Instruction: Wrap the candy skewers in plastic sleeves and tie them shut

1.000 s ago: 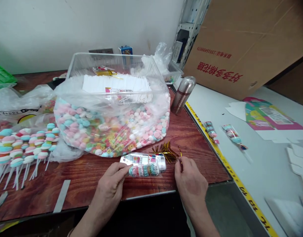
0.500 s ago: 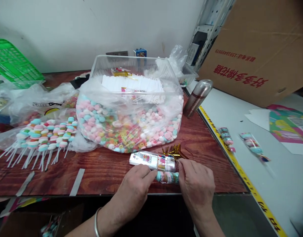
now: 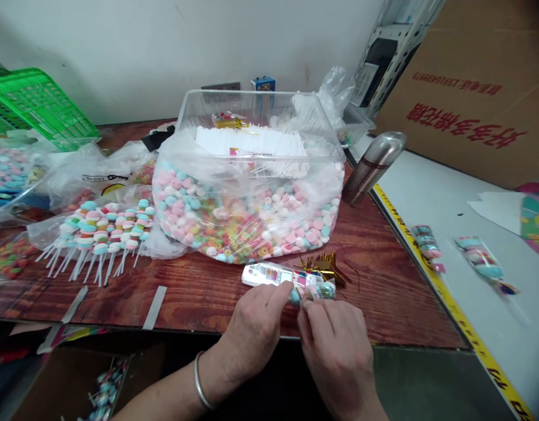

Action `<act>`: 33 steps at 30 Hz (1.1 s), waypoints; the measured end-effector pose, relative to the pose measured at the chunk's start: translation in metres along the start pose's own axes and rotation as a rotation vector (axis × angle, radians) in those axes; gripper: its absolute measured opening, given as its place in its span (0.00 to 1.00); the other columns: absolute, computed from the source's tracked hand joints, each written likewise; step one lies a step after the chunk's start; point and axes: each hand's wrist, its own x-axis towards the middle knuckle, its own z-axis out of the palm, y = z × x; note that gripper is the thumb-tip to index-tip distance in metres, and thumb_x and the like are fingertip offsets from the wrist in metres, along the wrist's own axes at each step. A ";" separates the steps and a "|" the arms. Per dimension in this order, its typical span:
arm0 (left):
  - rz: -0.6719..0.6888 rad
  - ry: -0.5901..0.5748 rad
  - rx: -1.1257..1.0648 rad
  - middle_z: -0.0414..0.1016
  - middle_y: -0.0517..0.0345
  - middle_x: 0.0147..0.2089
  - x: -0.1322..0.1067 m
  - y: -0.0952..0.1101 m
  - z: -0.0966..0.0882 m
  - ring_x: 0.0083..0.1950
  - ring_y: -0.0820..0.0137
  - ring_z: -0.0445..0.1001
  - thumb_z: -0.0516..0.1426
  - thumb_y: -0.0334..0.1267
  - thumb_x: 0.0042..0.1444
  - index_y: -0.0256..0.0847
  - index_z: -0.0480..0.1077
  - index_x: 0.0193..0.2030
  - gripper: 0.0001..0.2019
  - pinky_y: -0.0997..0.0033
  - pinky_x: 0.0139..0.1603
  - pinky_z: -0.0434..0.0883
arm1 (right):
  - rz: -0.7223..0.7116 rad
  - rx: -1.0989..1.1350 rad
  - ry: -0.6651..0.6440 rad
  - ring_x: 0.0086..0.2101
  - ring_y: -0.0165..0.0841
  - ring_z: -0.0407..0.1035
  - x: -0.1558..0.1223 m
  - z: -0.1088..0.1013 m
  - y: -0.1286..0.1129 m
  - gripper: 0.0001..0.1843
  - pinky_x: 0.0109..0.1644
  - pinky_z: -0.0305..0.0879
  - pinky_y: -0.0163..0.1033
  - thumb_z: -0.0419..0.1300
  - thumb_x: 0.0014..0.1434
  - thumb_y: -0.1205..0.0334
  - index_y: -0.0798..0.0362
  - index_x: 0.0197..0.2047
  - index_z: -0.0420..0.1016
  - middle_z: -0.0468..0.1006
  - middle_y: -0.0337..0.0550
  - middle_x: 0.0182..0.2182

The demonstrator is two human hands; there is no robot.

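A wrapped marshmallow candy stick (image 3: 320,291), in clear film with pink and blue pieces, lies near the table's front edge. My left hand (image 3: 258,318) is closed on its left end, thumb and forefinger pinched together. Right beside that end, my right hand (image 3: 335,351) has its fingertips pressed together; whatever they pinch is too small or hidden to make out. Just behind the candy is a stack of clear printed wrappers (image 3: 269,273). Gold twist ties (image 3: 324,264) lie loose at its right end.
A large bag of marshmallows (image 3: 247,225) sits behind, with a clear bin (image 3: 252,96) of white sticks. Unwrapped marshmallow sticks (image 3: 111,228) lie left. A steel flask (image 3: 375,166) stands right; a wrapped stick (image 3: 480,257) lies on the white table. Below is an open box (image 3: 45,380).
My right hand has moved from the candy's right end to its left end, close against my left fingers. The whole view has shifted, with things appearing farther right.
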 end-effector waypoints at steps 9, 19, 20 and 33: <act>-0.353 0.087 -0.420 0.75 0.53 0.37 0.006 -0.001 0.001 0.39 0.68 0.72 0.52 0.30 0.61 0.39 0.74 0.43 0.10 0.69 0.41 0.68 | 0.058 0.119 0.094 0.28 0.34 0.64 -0.003 0.013 -0.015 0.07 0.36 0.59 0.43 0.59 0.59 0.72 0.53 0.31 0.67 0.72 0.42 0.24; -0.927 0.127 -1.656 0.60 0.65 0.23 0.018 0.003 0.016 0.22 0.82 0.53 0.63 0.39 0.52 0.33 0.71 0.38 0.11 0.80 0.22 0.51 | 0.694 0.814 -0.065 0.34 0.34 0.73 0.000 0.034 -0.010 0.10 0.37 0.70 0.37 0.59 0.61 0.56 0.51 0.43 0.72 0.78 0.43 0.36; -0.904 0.097 -1.603 0.60 0.65 0.23 0.017 0.002 0.015 0.22 0.81 0.53 0.61 0.40 0.53 0.33 0.71 0.38 0.11 0.80 0.22 0.51 | 0.696 0.832 -0.100 0.33 0.34 0.73 0.000 0.033 -0.008 0.10 0.37 0.69 0.37 0.58 0.61 0.55 0.51 0.43 0.72 0.78 0.42 0.36; -0.435 0.135 -0.552 0.73 0.57 0.30 0.005 -0.004 0.010 0.30 0.72 0.68 0.50 0.34 0.63 0.38 0.74 0.37 0.11 0.72 0.35 0.66 | 0.403 0.561 -0.048 0.32 0.32 0.70 -0.003 0.033 -0.012 0.06 0.37 0.65 0.36 0.55 0.64 0.60 0.51 0.37 0.72 0.76 0.39 0.31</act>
